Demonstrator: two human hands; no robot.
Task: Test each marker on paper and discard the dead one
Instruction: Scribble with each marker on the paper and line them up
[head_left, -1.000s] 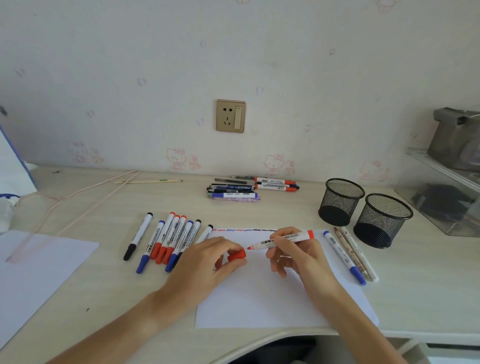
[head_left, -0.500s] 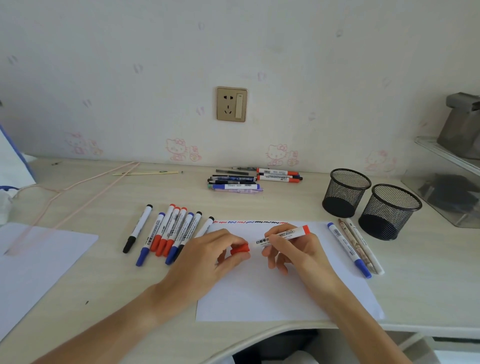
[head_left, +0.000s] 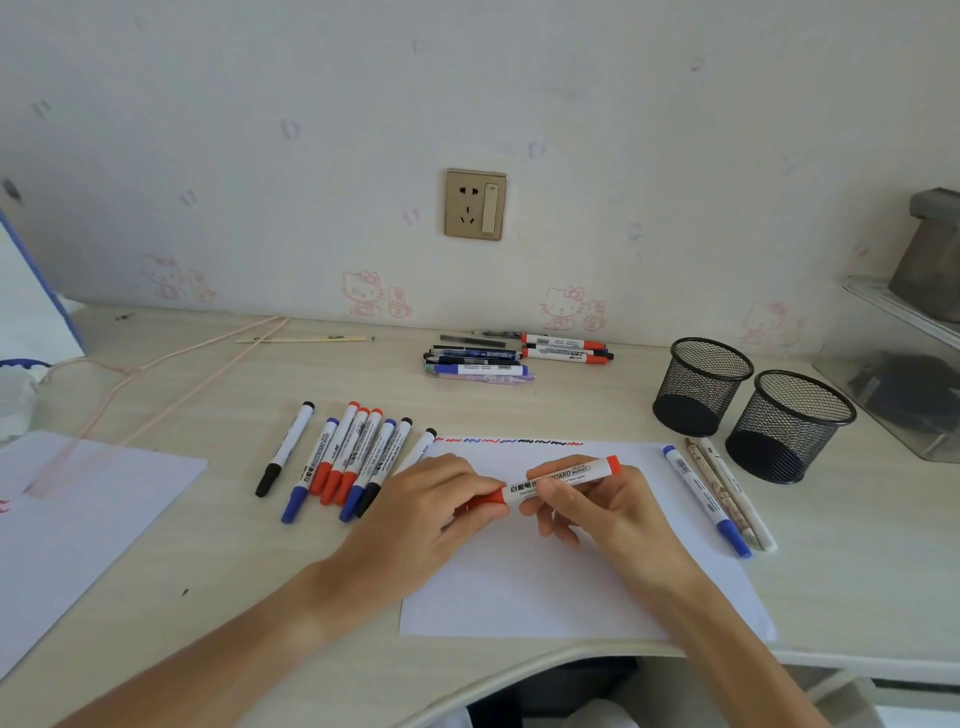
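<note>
A red whiteboard marker (head_left: 569, 475) lies level above the white paper (head_left: 561, 592). My right hand (head_left: 602, 506) grips its barrel. My left hand (head_left: 426, 512) pinches the red cap (head_left: 491, 500), which sits on the marker's tip end. Red, blue and black squiggles (head_left: 511, 441) run along the paper's top edge. Several capped markers (head_left: 345, 460) lie in a row left of the paper. A blue marker (head_left: 706, 501) and two pens lie to the right.
Two black mesh cups (head_left: 753, 408) stand at the right. A pile of pens and markers (head_left: 514, 356) lies near the wall. Another sheet (head_left: 72, 525) is at the left, and a pink hanger (head_left: 156, 384) lies behind it. A clear shelf unit (head_left: 904, 364) is at far right.
The red cap, held apart from the tip a second ago, has come together with the marker's tip end. Both hands have moved closer to each other.
</note>
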